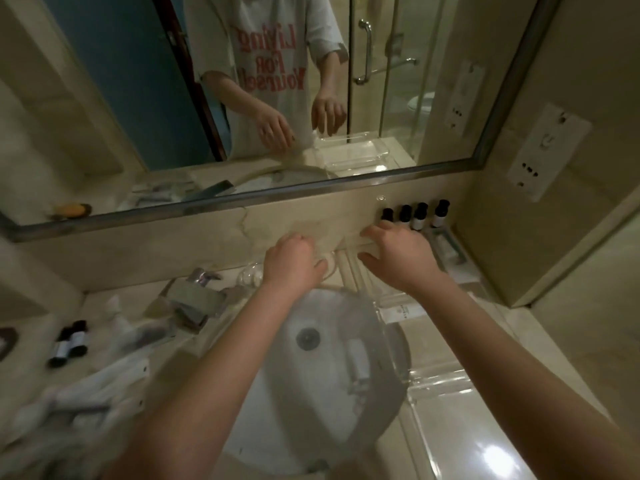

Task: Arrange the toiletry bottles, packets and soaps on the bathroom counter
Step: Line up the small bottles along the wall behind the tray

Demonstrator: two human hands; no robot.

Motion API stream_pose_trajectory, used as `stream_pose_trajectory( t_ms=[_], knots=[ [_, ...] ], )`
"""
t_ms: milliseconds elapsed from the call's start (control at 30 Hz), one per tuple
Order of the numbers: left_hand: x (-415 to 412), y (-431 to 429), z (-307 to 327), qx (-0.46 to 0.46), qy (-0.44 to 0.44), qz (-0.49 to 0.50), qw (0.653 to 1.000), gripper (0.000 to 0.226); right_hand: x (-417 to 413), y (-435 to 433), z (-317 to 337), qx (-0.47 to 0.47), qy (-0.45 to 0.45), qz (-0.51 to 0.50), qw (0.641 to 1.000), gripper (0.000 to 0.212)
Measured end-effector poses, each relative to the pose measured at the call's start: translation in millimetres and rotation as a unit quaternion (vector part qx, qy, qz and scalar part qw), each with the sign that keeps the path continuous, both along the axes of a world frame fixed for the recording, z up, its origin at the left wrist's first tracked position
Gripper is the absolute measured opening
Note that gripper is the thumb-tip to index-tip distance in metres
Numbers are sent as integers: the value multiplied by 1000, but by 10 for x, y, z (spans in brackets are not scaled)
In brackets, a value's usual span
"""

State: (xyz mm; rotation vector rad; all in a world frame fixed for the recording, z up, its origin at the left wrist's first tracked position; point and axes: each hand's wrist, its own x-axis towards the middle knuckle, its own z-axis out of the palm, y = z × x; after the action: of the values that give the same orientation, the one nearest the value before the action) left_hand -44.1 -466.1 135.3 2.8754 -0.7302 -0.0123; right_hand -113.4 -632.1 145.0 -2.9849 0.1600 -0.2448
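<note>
Looking down along two bare arms reaching over a bathroom tabletop. A wide mirror fills the wall beyond the hands and reflects the person's white printed T-shirt. Below the forearms is a round white sink. The hands are apart, side by side, over a clear plastic tray pushed towards the back wall, probably to square it up as the home for the toiletries. The right hand lies with its fingers spread on the tray. The left hand has its fingers bent down out of sight, so I cannot tell whether it grips anything. Left of the left hand stands the tap, with a loose pile of grey packets just beside it and blurred white wrapped items nearer the person, seemingly unsorted. Just beyond the right hand, four small dark-capped bottles stand upright in a row against the wall, apparently already arranged. Two more bottles lie on their sides far left of the left hand.
</note>
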Motion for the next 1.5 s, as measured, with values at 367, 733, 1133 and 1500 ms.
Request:
stream_pose_trajectory(
  t_ms=[367, 733, 1133, 1500],
  knots=[
    [-330, 1816, -313, -25, 51, 91, 994, 36, -70, 1821, -325, 54, 57, 100, 992, 43],
    [-566, 3644, -858, -78, 187, 297, 933, 36, 361, 3458, -828, 98, 169, 256, 947, 42],
    [537, 4583, -1202, -119, 226, 406, 877, 41, 1424, 4294, -954, 56, 232, 300, 924, 43],
    [1243, 4357, -1523, -15, 211, 424, 880, 53, 2094, 4319, -1107, 116, 221, 269, 930, 39]
  ],
)
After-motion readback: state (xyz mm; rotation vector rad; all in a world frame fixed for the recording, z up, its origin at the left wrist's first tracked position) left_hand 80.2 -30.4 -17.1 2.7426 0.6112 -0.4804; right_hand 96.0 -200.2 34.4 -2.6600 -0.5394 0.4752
